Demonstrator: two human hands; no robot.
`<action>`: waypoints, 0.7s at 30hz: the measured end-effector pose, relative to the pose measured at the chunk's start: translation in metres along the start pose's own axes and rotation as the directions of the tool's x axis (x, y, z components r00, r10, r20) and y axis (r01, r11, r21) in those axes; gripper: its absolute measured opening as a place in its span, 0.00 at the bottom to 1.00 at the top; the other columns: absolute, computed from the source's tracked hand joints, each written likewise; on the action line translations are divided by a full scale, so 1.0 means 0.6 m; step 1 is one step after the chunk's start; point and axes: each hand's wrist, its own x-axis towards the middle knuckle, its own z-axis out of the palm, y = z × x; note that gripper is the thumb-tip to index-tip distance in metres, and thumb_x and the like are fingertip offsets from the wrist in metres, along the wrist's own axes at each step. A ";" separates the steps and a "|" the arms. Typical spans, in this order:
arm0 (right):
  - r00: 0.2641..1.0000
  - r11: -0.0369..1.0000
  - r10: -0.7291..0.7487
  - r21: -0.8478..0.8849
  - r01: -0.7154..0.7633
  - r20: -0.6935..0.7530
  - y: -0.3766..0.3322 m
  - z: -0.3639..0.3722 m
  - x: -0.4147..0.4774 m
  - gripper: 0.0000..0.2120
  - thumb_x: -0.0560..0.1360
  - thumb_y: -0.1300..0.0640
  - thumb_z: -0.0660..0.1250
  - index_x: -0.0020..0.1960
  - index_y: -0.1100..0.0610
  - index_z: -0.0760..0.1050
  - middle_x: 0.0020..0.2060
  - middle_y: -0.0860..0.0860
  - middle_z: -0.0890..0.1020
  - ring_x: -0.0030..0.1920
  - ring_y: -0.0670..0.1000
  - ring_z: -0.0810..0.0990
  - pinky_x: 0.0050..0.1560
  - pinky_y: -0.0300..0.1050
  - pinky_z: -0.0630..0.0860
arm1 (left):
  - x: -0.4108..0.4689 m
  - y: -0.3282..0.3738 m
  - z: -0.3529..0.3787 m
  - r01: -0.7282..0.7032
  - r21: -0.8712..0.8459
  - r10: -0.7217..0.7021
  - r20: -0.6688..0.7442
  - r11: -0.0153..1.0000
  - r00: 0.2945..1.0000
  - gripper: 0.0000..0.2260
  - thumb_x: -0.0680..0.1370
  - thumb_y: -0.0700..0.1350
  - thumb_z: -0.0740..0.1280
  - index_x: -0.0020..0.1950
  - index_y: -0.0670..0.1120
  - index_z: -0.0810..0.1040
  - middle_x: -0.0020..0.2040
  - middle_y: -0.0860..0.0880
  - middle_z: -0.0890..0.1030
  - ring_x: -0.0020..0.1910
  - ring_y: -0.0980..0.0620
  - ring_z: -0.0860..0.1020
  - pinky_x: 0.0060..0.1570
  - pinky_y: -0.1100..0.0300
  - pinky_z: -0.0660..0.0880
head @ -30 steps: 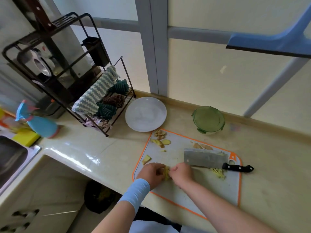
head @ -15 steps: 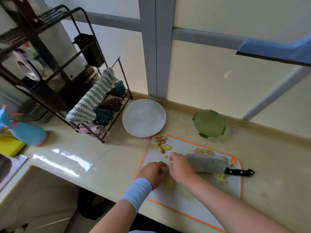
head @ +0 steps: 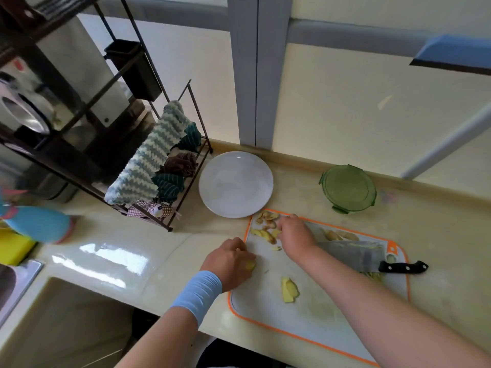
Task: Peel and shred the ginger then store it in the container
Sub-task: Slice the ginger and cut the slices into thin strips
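Note:
A white cutting board (head: 318,317) with an orange rim lies on the counter. My left hand (head: 229,262) sits at its left edge, fingers curled round a small yellow ginger piece (head: 250,265). My right hand (head: 295,235) reaches over the pile of ginger peels (head: 265,224) at the board's far left corner; its fingertips hide what they touch. A stack of peeled ginger slices (head: 289,290) lies loose on the board. The cleaver (head: 350,254) lies flat with more ginger pieces (head: 337,235) behind it. The green-lidded container (head: 348,188) stands shut beyond the board.
A white plate (head: 236,184) lies just behind the board's left corner. A black dish rack (head: 159,168) draped with cloths stands to the left. A blue spray bottle (head: 37,224), a yellow sponge (head: 13,247) and the sink (head: 10,282) are at far left.
My right hand has moved from the board's near left up to the peel pile. My left hand has shifted left with a small piece. The slice stack now lies free on the board.

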 end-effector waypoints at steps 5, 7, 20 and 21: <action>0.998 0.984 0.051 0.171 -0.042 -0.047 0.000 -0.005 -0.024 0.10 0.75 0.64 0.66 0.56 0.57 0.77 0.49 0.56 0.81 0.51 0.57 0.79 0.50 0.46 0.73 | 0.009 0.012 -0.003 0.011 0.002 -0.011 -0.003 1.000 1.000 0.15 0.74 0.54 0.71 0.60 0.58 0.80 0.60 0.54 0.73 0.60 0.53 0.72 0.50 0.58 0.74; 0.991 0.953 0.107 0.294 -0.078 -0.082 0.002 -0.011 -0.050 0.08 0.73 0.63 0.70 0.50 0.55 0.80 0.44 0.53 0.82 0.48 0.54 0.80 0.49 0.45 0.75 | 0.012 0.016 -0.006 0.039 0.005 -0.039 0.013 0.999 0.999 0.15 0.73 0.53 0.71 0.59 0.55 0.79 0.59 0.52 0.74 0.59 0.50 0.73 0.50 0.58 0.74; 0.914 0.756 0.343 0.514 -0.406 0.219 0.060 0.027 -0.214 0.07 0.72 0.62 0.71 0.37 0.53 0.81 0.26 0.48 0.79 0.25 0.49 0.77 0.25 0.40 0.73 | -0.011 0.064 0.041 0.317 -0.192 -0.339 -0.094 0.929 0.936 0.11 0.78 0.49 0.63 0.58 0.50 0.78 0.52 0.48 0.72 0.50 0.43 0.76 0.48 0.56 0.75; 0.922 0.775 0.331 0.499 -0.387 0.202 0.060 0.030 -0.215 0.06 0.71 0.61 0.72 0.37 0.53 0.81 0.27 0.47 0.80 0.26 0.47 0.77 0.28 0.40 0.73 | -0.013 0.068 0.045 0.325 -0.191 -0.349 -0.106 0.926 0.931 0.10 0.78 0.49 0.63 0.57 0.49 0.79 0.52 0.48 0.72 0.49 0.43 0.76 0.48 0.56 0.75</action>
